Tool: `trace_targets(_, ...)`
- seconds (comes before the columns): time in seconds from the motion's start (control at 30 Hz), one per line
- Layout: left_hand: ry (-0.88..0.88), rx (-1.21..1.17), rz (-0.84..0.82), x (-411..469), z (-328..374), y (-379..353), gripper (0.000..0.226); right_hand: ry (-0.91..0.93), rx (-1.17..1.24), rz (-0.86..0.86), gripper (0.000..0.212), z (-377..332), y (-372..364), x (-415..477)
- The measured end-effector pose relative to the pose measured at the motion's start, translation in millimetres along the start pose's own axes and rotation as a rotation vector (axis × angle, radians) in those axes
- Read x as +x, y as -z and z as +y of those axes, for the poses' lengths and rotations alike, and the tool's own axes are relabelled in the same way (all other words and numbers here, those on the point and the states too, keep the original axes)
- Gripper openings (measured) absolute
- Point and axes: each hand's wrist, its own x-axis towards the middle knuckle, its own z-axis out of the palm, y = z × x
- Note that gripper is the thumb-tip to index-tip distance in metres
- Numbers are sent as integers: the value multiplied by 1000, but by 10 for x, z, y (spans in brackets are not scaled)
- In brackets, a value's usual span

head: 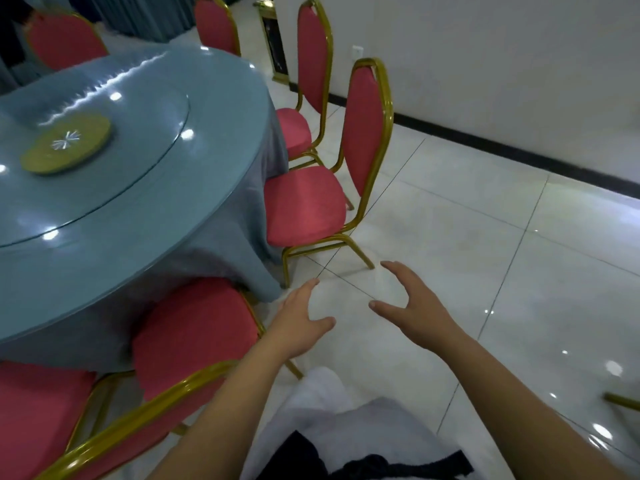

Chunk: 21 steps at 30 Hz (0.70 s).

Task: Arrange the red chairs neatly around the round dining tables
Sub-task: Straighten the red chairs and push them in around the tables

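A round table point(145, 202) under a blue cloth fills the left of the view, with several red chairs on gold frames around it. The closest chair point(194, 334) stands at my lower left, its seat partly under the cloth. Another red chair point(304, 206) faces the table on the right, and one more point(313, 64) stands behind it. My left hand point(301, 320) and my right hand point(412, 306) hover over the bare floor between these chairs, fingers spread, holding nothing.
A glass turntable with a gold disc point(65, 143) sits on the table. White glossy floor tiles point(485, 271) stretch to the right up to a white wall with a black skirting point(519, 150). A gold chair leg point(621, 400) pokes in at the right edge.
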Motion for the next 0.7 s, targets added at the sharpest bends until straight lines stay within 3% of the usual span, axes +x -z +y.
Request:
trace_targets(0.2,-37,-14,-16,830,612,-22,83,-20,19,80,75,218,693,483)
trace_targets(0.47,-87,1,-62,2587,1714,37,85,-2,-107,149,75,373,1892,1632)
trace_targets(0.7,-77,-141,56,4263,2749,402,104,-6,-240,112,75,295,2753,2893)
